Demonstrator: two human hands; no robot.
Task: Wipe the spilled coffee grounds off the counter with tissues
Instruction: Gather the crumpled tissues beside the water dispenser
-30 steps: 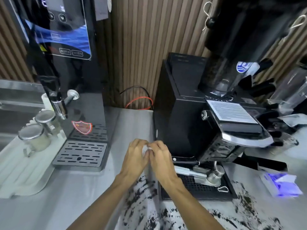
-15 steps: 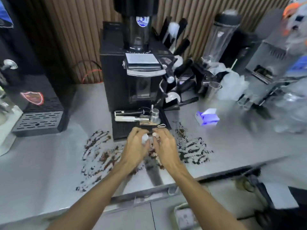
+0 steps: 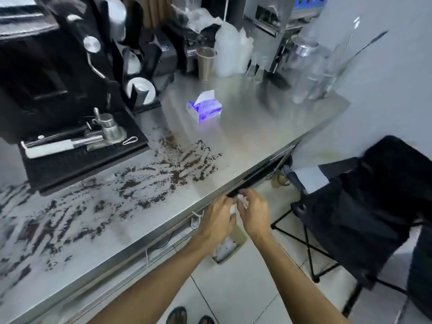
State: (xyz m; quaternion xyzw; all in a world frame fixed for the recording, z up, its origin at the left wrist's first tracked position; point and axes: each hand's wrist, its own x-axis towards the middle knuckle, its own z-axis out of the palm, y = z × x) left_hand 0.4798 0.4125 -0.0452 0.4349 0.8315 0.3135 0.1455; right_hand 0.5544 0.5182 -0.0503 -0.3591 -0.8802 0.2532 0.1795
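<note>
Steel counter (image 3: 245,136), grounds (image 3: 149,181) smeared; one tissue pack (image 3: 203,109); both hands' fingers pinching tissue wad (image 3: 233,209) (barely visible).

Bare counter (image 3: 268,127) around tissue box (image 3: 204,109); machine (image 3: 58,73) blocks left.

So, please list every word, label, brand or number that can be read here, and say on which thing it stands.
Nothing reads with certainty.
Tissue pack: purple print on the side, too blurred to read.
Dark appliance behind the metal cup: a short white label, too small and blurred to read.
Machine at the top right: coloured buttons or marks, no legible text.
</note>
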